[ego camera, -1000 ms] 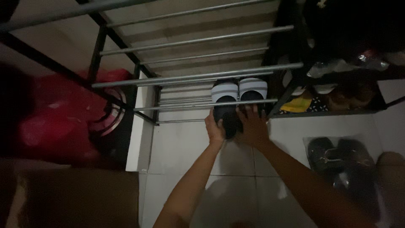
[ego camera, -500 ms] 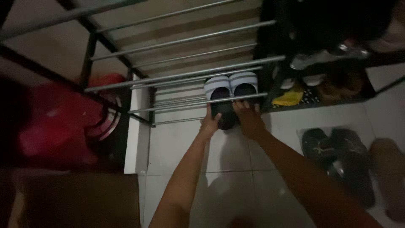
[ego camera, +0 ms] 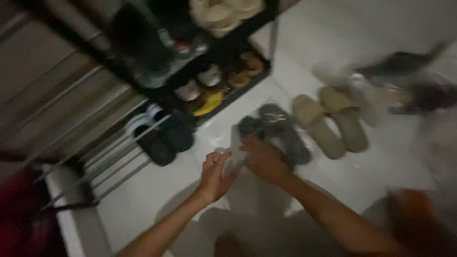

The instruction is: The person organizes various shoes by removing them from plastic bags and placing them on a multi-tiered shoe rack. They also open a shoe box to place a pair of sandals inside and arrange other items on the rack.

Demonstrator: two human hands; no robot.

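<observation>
Two shoe racks fill the upper left of the blurred view: a bare one of metal rails (ego camera: 90,143) and, beside it, a dark rack (ego camera: 209,52) crowded with footwear. Below them spreads the pale tiled floor (ego camera: 157,190), which carries everything else. On the low rails sits a pair of dark slippers with white insoles (ego camera: 162,135). To the right, on the floor, a pair of beige slippers (ego camera: 328,119) lies side by side, and just left of those a pair of dark sandals (ego camera: 276,131) rests partly under a clear plastic bag (ego camera: 236,157).

Both arms of the person reach in from the bottom edge and meet at that bag, near the middle of the view and just in front of the dark sandals. The left hand (ego camera: 214,173) has its fingers curled shut on a bunched bit of the plastic. The right hand (ego camera: 262,162) lies against the bag's other side, fingers bent around the film, though the blur hides how tightly they close.

The bag looks thin, light and limp, likely slippery and quick to crumple, so a pinch at a gathered edge or at the mouth seems the surest hold. Whether the sandals sit inside it or only behind it cannot be told.
</observation>
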